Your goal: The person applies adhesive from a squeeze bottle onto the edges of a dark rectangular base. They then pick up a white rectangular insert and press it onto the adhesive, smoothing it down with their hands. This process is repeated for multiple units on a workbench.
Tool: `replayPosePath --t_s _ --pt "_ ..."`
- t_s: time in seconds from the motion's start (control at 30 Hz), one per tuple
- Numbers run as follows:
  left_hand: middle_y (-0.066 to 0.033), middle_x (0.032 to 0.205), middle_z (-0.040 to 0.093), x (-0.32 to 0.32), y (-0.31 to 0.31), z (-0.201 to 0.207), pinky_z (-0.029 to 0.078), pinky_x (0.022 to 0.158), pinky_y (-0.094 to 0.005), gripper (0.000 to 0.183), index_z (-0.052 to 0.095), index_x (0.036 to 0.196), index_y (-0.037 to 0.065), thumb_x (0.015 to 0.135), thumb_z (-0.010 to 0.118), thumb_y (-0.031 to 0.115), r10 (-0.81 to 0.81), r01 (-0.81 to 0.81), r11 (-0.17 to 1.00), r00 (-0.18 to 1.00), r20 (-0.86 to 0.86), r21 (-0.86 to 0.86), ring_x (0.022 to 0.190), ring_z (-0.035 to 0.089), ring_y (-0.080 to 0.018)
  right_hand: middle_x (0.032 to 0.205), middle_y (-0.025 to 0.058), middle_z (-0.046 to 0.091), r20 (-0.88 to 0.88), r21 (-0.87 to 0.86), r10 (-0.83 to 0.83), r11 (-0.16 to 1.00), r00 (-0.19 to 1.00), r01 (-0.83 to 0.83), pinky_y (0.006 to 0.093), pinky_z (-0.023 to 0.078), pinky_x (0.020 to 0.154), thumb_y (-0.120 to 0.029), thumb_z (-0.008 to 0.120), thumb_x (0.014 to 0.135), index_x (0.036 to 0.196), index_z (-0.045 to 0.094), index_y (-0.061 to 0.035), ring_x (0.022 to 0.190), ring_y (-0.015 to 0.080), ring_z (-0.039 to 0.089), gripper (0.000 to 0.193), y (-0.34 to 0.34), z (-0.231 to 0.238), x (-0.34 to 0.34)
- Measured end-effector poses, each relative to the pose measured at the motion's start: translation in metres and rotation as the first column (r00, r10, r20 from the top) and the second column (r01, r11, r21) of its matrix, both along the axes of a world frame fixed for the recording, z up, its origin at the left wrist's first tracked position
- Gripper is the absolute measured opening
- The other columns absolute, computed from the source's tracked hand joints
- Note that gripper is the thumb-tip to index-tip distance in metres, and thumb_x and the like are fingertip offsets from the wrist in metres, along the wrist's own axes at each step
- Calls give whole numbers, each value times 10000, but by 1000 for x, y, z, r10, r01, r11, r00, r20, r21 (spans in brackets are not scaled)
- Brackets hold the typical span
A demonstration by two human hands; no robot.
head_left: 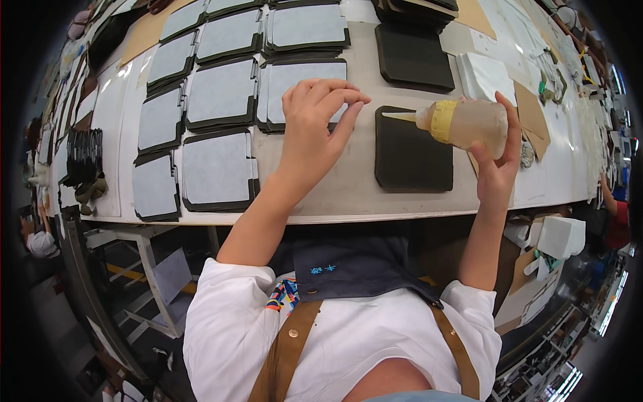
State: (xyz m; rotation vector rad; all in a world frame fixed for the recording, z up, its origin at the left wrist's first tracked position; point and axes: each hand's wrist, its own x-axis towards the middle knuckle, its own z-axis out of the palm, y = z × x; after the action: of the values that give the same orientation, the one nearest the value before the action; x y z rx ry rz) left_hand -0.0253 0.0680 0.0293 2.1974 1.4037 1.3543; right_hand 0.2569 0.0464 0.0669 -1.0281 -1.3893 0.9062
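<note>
In my right hand (499,157) is a translucent squeeze bottle (477,125) with a yellow collar and pointed nozzle. It is tipped on its side, nozzle to the left, above a dark rectangular panel (412,157). My left hand (320,115) hovers left of that panel, thumb and forefinger brought together in a pinch. Whether anything sits between those fingertips cannot be made out. Under and beyond this hand lies a stack of pale grey-faced pieces with black edges (308,72), partly covered by it.
More pale, black-edged stacks (218,167) stand in rows on the left. Another dark panel (413,57) lies farther back. White sheets (483,77) and brown card (530,120) are at the right. The table's front edge (335,218) runs before me. Other people are at both sides.
</note>
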Motion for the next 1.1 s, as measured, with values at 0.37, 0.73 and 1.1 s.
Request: replayPosePath --t_s 0.37,0.73,1.1 --pt "23 1062 714 -1 1 -2 332 1013 -368 103 751 990 139 915 684 113 12 -12 1000 1000 -2 -2 1049 595 -188 1362 84 548 42 -58 115 992 992 -112 354 533 1023 -86 798 812 1509 440 -67 1217 192 583 785 26 3 8" --pt "22 1069 720 0 1 -2 331 1010 -364 114 760 992 138 919 676 113 25 -25 1000 999 -25 -2 1060 600 -181 1345 107 590 77 -120 191 976 979 -181 356 480 1052 -192 814 760 1471 482 -11 1227 192 578 806 17 2 21" --pt "10 1071 723 0 3 -1 337 1009 -366 116 759 994 133 932 663 111 19 -19 1000 999 -47 -7 1076 604 -187 1312 179 571 -182 -171 229 951 956 -260 509 467 1109 -424 812 810 1499 397 5 1291 354 566 911 -5 -5 33"
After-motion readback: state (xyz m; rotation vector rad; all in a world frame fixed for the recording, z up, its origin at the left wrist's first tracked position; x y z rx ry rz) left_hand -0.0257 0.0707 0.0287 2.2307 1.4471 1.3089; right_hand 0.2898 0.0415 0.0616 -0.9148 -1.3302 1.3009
